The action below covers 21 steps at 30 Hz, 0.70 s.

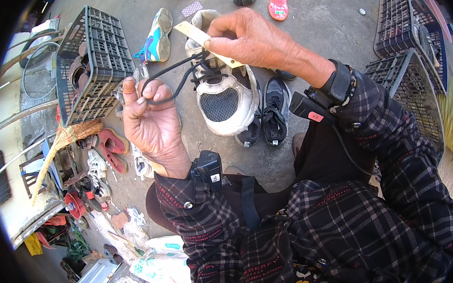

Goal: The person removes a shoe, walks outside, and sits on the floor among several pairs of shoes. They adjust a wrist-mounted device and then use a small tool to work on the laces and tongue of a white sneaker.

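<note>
A white sneaker (220, 106) with dark mesh panels stands on the ground below my hands, its toe pointing at me. Its black shoelace (159, 101) stretches in a loop from the shoe's front to my left hand (154, 128), whose curled fingers are closed on it. Over the shoe's opening, my right hand (251, 40) pinches a flat, pale yellow strip (193, 34) between thumb and fingers. One end of the strip reaches down by the laces. Whether the right fingers also grip lace is hidden.
Dark grey sneakers (275, 109) sit right of the white one. A blue-and-white shoe (157, 38) lies beyond, left. Black plastic crates (109, 50) flank both sides; a straw broom (76, 132) and several shoes lie left. A pink insole (279, 2) is at the far side.
</note>
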Each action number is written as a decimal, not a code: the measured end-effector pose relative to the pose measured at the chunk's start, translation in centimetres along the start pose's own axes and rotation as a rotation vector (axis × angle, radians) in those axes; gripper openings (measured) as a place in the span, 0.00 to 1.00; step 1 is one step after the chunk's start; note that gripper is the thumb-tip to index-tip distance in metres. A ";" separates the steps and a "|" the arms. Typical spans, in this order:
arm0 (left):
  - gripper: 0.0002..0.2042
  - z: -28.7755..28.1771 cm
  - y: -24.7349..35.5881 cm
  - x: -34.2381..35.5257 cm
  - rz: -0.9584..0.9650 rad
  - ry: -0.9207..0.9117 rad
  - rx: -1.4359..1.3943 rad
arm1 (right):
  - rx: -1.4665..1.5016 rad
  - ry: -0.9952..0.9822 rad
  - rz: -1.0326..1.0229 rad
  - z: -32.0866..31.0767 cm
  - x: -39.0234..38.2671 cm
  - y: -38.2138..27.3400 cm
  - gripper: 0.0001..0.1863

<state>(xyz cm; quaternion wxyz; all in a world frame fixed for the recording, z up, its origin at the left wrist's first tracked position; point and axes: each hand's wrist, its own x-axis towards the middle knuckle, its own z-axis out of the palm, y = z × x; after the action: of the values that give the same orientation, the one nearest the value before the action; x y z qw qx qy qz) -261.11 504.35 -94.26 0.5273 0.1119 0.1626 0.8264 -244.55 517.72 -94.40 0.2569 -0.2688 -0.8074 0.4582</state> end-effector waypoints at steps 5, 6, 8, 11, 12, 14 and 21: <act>0.12 0.4 1.9 0.1 -0.247 -0.055 -0.058 | 0.012 0.005 0.012 -0.3 0.1 0.2 0.15; 0.11 0.5 2.5 0.2 -0.214 0.023 0.138 | -0.007 0.010 0.022 -0.3 0.1 0.3 0.15; 0.08 0.1 2.6 0.3 -0.022 0.303 0.962 | -0.055 0.026 0.031 -0.4 0.1 0.4 0.15; 0.08 -1.0 0.6 1.0 0.672 0.000 2.158 | 0.015 0.051 0.003 -0.1 0.1 0.4 0.15; 0.11 -1.1 -0.1 1.0 0.710 -0.045 2.103 | 0.033 0.042 0.007 0.0 0.2 0.4 0.15; 0.11 -1.0 -1.3 0.6 0.512 -0.110 1.904 | 0.038 0.020 0.029 0.2 0.1 0.3 0.15; 0.11 0.1 -3.5 0.3 0.438 -0.288 1.855 | -0.010 -0.106 0.068 0.1 0.0 -0.2 0.15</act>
<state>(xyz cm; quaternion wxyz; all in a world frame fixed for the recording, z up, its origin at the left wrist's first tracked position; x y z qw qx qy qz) -258.27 506.02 -95.51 0.0778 0.6124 0.6605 0.4274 -244.65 517.59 -94.30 0.1967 -0.2725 -0.8125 0.4765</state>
